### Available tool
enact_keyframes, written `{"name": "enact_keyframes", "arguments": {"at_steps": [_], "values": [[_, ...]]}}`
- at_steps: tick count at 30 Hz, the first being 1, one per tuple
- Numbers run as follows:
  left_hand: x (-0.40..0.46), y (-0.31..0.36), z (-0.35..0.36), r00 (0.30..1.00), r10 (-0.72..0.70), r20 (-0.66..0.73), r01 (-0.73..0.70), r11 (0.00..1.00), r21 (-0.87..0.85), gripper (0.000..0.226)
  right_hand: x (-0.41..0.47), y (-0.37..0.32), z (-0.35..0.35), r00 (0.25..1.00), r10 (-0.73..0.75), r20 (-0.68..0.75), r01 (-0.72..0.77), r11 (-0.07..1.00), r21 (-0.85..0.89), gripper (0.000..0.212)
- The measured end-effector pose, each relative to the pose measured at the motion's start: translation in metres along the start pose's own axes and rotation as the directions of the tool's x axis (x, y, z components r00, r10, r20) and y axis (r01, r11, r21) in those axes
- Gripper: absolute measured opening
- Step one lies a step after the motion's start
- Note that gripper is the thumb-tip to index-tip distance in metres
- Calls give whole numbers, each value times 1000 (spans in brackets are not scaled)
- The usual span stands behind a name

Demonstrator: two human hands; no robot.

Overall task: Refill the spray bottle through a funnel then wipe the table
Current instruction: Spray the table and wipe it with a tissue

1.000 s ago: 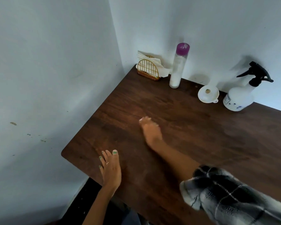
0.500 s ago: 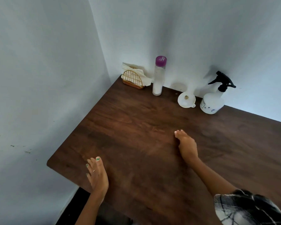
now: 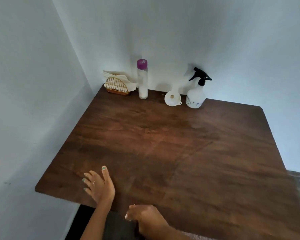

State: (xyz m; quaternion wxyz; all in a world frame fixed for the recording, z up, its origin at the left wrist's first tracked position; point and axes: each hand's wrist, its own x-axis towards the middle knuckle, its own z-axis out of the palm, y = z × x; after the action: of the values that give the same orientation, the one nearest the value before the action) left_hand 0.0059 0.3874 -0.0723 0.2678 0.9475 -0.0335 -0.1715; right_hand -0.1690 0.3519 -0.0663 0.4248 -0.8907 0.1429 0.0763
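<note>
Tall bottle point(image 3: 142, 80) holds white stuff low down; spray bottle point(image 3: 196, 94) contents unclear. Left hand point(image 3: 99, 185) spread flat on worktop point(image 3: 180, 153); right hand point(image 3: 145, 217) blurred, grip unreadable.

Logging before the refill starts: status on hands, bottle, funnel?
Left hand flat on table, holding nothing; right hand at near edge, blurred. Spray bottle capped, upright by wall; funnel beside it, untouched. Path clear.
</note>
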Motion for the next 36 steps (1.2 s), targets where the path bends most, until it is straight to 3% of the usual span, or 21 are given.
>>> {"name": "enact_keyframes", "arguments": {"at_steps": [2, 4, 5, 7, 9, 11, 13, 15, 21, 23, 25, 27, 29, 31, 33, 36], "values": [[-10, 3, 2, 999, 30, -20, -30, 1000, -3, 68, -4, 0, -17, 984, 143, -104, -112, 959, 261, 35], [-23, 9, 10, 994, 106, -30, -106, 994, 25, 67, -12, -2, -41, 935, 316, -161, -208, 857, 471, 23], [-32, 14, 17, 982, 186, -40, -185, 982, 22, 63, -15, 1, -53, 904, 396, -162, -234, 774, 588, 15], [-50, 30, 28, 921, 388, -37, -390, 920, -40, 45, -21, 12, -76, 818, 557, -143, -257, 576, 776, 19], [-72, 52, 36, 827, 561, 40, -536, 808, -243, 25, -28, 26, -102, 727, 672, -138, -201, 401, 894, 28], [-97, 76, 41, 712, 696, 99, -624, 690, -367, 22, -38, 37, -127, 659, 737, -149, -91, 275, 957, 28], [-118, 96, 47, 598, 789, 143, -679, 593, -432, 34, -47, 44, -146, 611, 777, -152, 16, 180, 984, 24], [-133, 113, 58, 504, 838, 211, -698, 539, -471, 39, -57, 52, -159, 572, 807, -145, 98, 108, 989, 22], [-159, 163, 97, 421, 809, 409, -684, 580, -442, 36, -89, 102, -189, 521, 850, -76, 241, -61, 969, 16], [-172, 180, 113, 401, 810, 428, -698, 573, -429, 31, -103, 122, -199, 520, 852, -63, 213, -58, 975, 14], [-188, 200, 134, 437, 797, 416, -708, 590, -388, 27, -126, 145, -214, 549, 833, -73, 146, -10, 989, 15], [-208, 223, 161, 482, 766, 425, -691, 631, -354, 22, -155, 170, -232, 613, 781, -120, 117, 60, 991, 25], [-234, 247, 190, 524, 713, 465, -633, 692, -347, 16, -187, 198, -248, 623, 754, -207, 90, 194, 977, 33], [-262, 274, 218, 528, 668, 524, -569, 736, -366, 10, -216, 224, -265, 570, 768, -291, 68, 309, 948, 32], [-304, 303, 253, 521, 616, 591, -529, 776, -343, 12, -255, 261, -282, 494, 802, -336, 58, 355, 933, 24], [-356, 334, 308, 450, 560, 696, -508, 801, -316, 16, -306, 317, -301, 378, 850, -366, 17, 389, 921, 14]]}}
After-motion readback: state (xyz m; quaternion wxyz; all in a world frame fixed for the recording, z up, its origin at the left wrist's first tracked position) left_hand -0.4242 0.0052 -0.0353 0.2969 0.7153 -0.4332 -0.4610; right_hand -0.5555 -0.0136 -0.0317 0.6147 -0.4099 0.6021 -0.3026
